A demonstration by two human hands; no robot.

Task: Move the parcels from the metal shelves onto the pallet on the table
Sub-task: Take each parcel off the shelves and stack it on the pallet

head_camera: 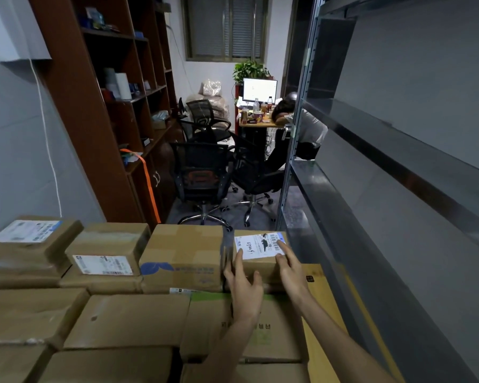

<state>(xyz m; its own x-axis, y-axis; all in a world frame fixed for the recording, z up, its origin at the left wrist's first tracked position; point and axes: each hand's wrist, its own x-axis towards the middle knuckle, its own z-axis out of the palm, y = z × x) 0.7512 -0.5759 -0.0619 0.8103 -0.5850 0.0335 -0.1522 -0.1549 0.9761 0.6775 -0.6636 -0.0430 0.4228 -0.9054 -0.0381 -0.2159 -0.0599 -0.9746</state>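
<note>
Boxes fill everything right under the camera: a big stack of parcels [127,319], at least two layers deep, so the pallet and table (presumably underneath) can't be seen at all. Next biggest is the metal shelves [398,150] on the right. Every level in view looks bare, so this seems close to the end of the job, though the lowest levels are cut off. Then there's the small labelled parcel [260,246], sitting on the top row at the right end, just beside the neighbouring box [181,252]. The person's left hand [244,286] has straight, splayed fingers against its left edge. The right hand [289,269] lies flat over the label, fingers together. It looks like the parcel's getting nudged into place, not gripped.
</note>
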